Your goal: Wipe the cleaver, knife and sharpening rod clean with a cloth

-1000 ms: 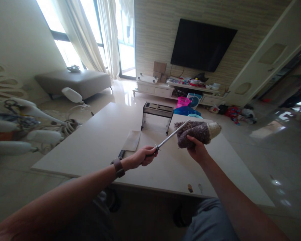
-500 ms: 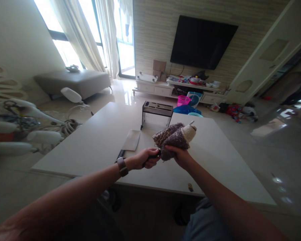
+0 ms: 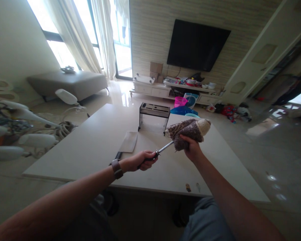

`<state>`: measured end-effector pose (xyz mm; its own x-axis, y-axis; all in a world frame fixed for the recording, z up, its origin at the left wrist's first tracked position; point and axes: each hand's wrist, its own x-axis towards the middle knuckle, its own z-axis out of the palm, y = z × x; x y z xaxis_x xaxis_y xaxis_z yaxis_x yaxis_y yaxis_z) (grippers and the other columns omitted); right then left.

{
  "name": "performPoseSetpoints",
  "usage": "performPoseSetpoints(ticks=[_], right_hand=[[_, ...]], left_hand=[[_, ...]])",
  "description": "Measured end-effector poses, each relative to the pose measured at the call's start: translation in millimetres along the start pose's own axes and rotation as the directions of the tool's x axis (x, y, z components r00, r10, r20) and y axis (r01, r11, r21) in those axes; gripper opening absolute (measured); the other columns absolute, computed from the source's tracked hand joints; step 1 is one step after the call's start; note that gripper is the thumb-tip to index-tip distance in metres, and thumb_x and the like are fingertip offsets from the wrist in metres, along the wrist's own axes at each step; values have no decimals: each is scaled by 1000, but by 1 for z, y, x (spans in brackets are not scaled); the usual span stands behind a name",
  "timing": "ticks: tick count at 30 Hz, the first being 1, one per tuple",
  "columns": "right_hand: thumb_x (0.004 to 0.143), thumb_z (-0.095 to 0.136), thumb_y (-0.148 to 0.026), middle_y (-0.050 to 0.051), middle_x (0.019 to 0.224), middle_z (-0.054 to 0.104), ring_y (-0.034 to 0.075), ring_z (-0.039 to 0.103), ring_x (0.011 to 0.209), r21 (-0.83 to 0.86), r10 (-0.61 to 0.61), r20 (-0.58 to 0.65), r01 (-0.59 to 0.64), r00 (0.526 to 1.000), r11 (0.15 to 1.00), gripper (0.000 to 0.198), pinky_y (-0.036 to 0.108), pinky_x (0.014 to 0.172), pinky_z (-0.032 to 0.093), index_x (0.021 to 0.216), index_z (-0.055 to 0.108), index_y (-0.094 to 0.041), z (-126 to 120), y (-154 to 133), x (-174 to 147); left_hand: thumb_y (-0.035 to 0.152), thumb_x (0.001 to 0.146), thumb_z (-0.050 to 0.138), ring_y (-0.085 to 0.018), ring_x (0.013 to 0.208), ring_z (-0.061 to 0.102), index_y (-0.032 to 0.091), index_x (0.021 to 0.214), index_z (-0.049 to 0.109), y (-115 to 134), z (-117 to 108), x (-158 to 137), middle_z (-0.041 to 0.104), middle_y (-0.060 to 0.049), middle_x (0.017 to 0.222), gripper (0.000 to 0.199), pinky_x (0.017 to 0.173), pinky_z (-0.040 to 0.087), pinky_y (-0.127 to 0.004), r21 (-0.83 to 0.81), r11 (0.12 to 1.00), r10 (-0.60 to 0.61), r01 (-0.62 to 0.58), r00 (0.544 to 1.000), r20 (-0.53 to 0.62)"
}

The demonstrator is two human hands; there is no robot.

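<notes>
My left hand (image 3: 147, 160) is closed round the black handle of a honing steel (image 3: 166, 146), whose metal rod slants up to the right. The rod's far end is hidden inside a bunched brown and cream towel (image 3: 188, 131). My right hand (image 3: 191, 147) is wrapped round that towel from below, above the white table (image 3: 90, 147). Left of my left hand, a cleaver (image 3: 129, 142) lies flat, its black handle partly behind my wrist. Behind the cleaver stands a knife block (image 3: 155, 108) with a slotted top and clear sides.
Two small items, one of them a brown piece (image 3: 188, 187), lie near the table's front edge. A pink basket (image 3: 180, 101) and a blue tub (image 3: 182, 110) are beyond the far edge. White-armed equipment (image 3: 37, 140) with cables stands at the left.
My right hand has moved the towel right and up, away from my left hand. A stretch of bare rod now shows between them; the rod tip no longer sticks out of the towel.
</notes>
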<state>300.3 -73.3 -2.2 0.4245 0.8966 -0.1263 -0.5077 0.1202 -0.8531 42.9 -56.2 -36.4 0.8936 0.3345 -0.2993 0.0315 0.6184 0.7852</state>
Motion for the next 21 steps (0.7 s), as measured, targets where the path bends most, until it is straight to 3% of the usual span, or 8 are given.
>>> performPoseSetpoints(ticks=[5,10,14,17,21], right_hand=[[53,84,-8,1,83,79,17,74,75,38,-43,-68,46,997,998,34,27,70,65,84,73,-18,-16,-12,15],[58,85,-9,2,92,80,17,75,81,47,-127,-99,132,987,990,36,26,72,65,91,74,-18,-24,-14,23],[59,86,-12,2,95,80,19,76,82,36,-168,-132,174,977,984,41,29,69,66,98,73,-18,-24,-16,25],[61,87,-15,3,97,80,19,76,86,5,-111,-75,112,991,994,39,29,72,66,97,74,-19,-21,-13,19],[60,88,-16,2,101,81,21,76,94,-51,-2,11,3,1000,999,36,31,80,65,94,75,-21,-8,5,1]], left_hand=[[52,89,67,-6,46,17,17,83,51,-1,-4,-4,25,10,58,39,39,11,-18,108,994,6,0,998,-55],[57,91,61,-7,44,23,18,83,52,-3,-8,-6,30,9,53,41,38,16,-21,357,931,132,-74,981,-141],[53,90,61,-8,48,31,17,82,54,-3,-5,-7,36,7,57,38,42,23,-20,554,823,303,-124,921,-244],[50,89,61,-8,55,36,16,86,57,-4,-2,-5,40,5,65,34,47,29,-20,611,774,419,-165,857,-300],[51,90,58,-8,53,34,17,83,54,-6,1,2,38,6,63,35,46,28,-21,600,777,476,-192,802,-360]])
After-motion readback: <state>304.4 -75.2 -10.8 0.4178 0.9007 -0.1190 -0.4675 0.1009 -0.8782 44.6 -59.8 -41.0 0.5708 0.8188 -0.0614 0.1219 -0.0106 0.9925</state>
